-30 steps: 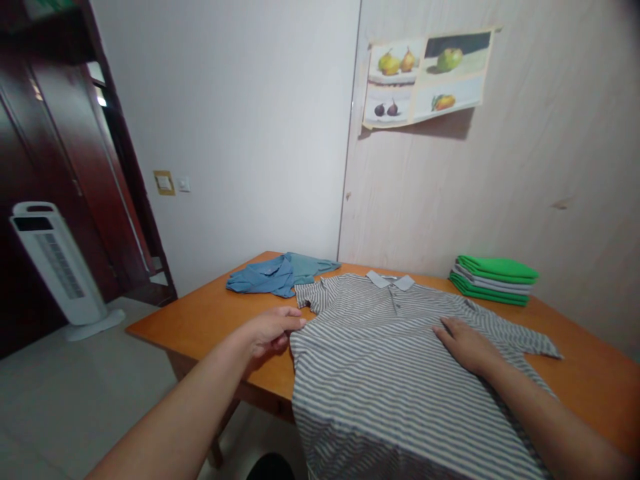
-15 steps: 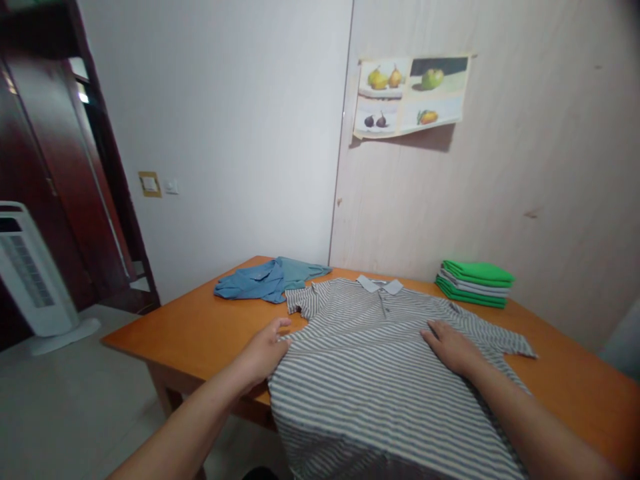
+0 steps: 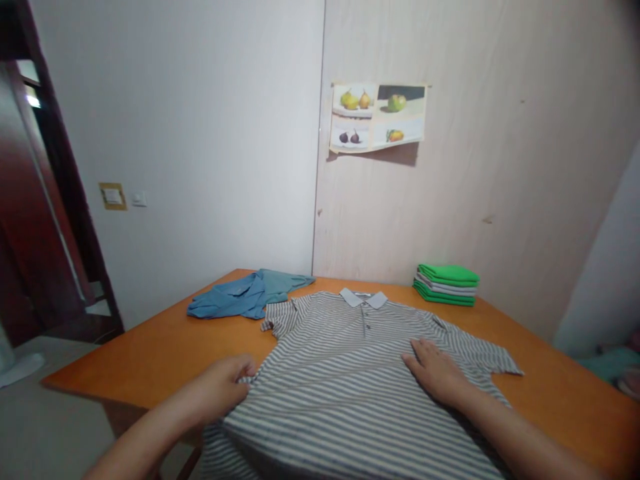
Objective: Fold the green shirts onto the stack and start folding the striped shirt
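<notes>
A grey-and-white striped polo shirt (image 3: pixel 340 373) lies front up on the orange table (image 3: pixel 165 347), its pale collar toward the wall and its lower part hanging over the near edge. My left hand (image 3: pixel 225 387) pinches the shirt's left side seam, pulling the cloth a little outward. My right hand (image 3: pixel 435 370) rests flat on the shirt's right chest area, fingers stretched toward the collar. Both short sleeves are spread out to the sides.
A crumpled blue shirt (image 3: pixel 235 297) lies at the back left of the table. A folded stack of green and grey clothes (image 3: pixel 445 285) sits at the back right, close to the wall. A fruit picture sheet (image 3: pixel 377 120) hangs above.
My left hand has closed on the shirt's side edge and drawn it left and toward me. My right hand stays flat on the shirt. The view has turned slightly right.
</notes>
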The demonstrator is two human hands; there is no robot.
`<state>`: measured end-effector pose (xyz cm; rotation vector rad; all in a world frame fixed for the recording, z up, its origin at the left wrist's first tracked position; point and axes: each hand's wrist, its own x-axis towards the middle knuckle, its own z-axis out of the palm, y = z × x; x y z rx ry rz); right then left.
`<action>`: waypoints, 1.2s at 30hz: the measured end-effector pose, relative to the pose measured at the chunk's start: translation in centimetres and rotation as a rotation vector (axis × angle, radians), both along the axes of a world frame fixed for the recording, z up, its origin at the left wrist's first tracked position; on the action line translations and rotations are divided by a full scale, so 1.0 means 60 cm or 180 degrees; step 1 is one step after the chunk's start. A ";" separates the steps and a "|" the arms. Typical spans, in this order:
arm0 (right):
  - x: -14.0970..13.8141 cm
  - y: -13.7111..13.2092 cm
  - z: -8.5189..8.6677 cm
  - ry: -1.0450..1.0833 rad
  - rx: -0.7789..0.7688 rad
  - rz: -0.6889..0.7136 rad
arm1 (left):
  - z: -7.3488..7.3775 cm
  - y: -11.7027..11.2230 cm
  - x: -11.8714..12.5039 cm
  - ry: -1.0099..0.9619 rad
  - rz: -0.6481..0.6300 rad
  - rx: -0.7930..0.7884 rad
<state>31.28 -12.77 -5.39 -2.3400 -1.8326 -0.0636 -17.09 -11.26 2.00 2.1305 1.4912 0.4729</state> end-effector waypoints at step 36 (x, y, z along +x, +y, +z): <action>0.051 0.146 -0.008 -0.0077 0.0291 -0.0120 | 0.006 0.265 0.259 0.0471 0.0352 0.0805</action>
